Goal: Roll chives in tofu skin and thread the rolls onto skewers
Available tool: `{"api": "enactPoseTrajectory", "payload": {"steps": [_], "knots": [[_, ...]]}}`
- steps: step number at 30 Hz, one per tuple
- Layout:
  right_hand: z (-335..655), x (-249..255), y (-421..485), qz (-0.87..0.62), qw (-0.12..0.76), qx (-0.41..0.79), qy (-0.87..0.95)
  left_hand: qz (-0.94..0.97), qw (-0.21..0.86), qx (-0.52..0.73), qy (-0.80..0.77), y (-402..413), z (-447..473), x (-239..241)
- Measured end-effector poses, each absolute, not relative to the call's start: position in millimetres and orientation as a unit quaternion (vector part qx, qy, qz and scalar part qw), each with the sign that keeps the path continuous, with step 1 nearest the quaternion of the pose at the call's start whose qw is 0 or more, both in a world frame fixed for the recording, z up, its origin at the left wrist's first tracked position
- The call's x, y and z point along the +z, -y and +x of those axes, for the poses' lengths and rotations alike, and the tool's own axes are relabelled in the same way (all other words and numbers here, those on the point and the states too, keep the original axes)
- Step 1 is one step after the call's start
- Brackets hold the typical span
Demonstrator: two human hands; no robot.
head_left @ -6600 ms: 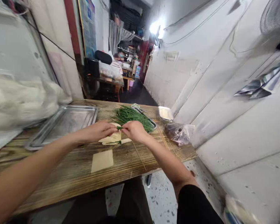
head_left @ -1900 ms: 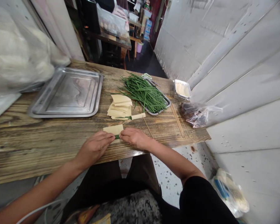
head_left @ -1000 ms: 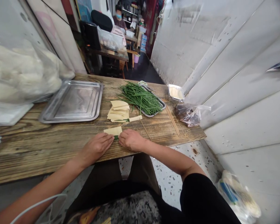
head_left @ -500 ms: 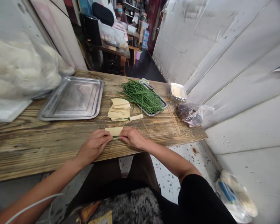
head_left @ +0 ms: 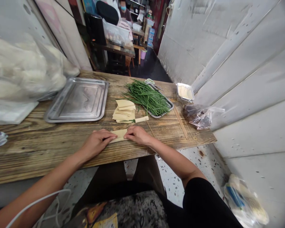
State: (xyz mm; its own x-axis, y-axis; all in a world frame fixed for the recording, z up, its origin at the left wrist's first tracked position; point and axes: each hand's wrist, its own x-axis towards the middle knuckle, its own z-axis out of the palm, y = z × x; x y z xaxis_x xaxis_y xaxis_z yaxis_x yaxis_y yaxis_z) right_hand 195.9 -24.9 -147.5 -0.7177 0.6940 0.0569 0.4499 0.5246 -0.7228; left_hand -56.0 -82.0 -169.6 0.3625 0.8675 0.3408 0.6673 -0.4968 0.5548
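Observation:
A pale yellow tofu skin sheet [head_left: 120, 133] lies on the wooden table, its near edge rolled over. My left hand [head_left: 97, 142] pinches the left end of the roll, and my right hand [head_left: 137, 135] does the same at the right end. No green shows at the rolled edge now. Just beyond is a stack of cut tofu skin sheets [head_left: 123, 110]. Against it rests a finished-looking tofu skin roll [head_left: 142, 119] with green ends poking out on the left and a thin skewer [head_left: 150, 128] at its right end. Green chives [head_left: 148, 98] are heaped on a small metal tray behind.
A large metal tray [head_left: 79, 99] lies left, beside a bulky plastic bag [head_left: 26, 69]. Scissors [head_left: 150, 81] sit behind the chives. Bamboo skewers [head_left: 181, 123], a foil box [head_left: 185, 92] and a dark bagged item [head_left: 198, 116] are at right. Someone is in the far room.
The sheet's near edge has been turned over, and the green strands seen between my fingers are now covered. My left fingers have straightened a little. The whole view has shifted slightly.

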Motion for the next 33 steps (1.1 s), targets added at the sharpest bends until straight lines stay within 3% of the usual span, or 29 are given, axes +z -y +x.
{"api": "enactPoseTrajectory", "payload": {"steps": [5,9,19,24,27,33], "knots": [[196,-146,22,-0.330,0.167,0.355,0.858,0.833,-0.002,0.266,-0.485,102,-42,-160],[195,-146,19,-0.327,0.157,0.359,0.860,0.856,-0.050,0.279,-0.433,114,-33,-170],[193,-146,16,-0.317,0.155,0.350,0.868,0.874,-0.005,0.278,-0.398,105,-39,-188],[194,-143,37,-0.294,0.173,0.187,0.921,0.867,-0.005,0.302,-0.396,101,-35,-178],[192,-144,52,-0.271,0.134,0.082,0.950,0.868,-0.001,0.299,-0.396,99,-32,-173],[189,-150,49,-0.257,0.093,0.020,0.962,0.851,0.033,0.272,-0.449,97,-33,-165]]}}
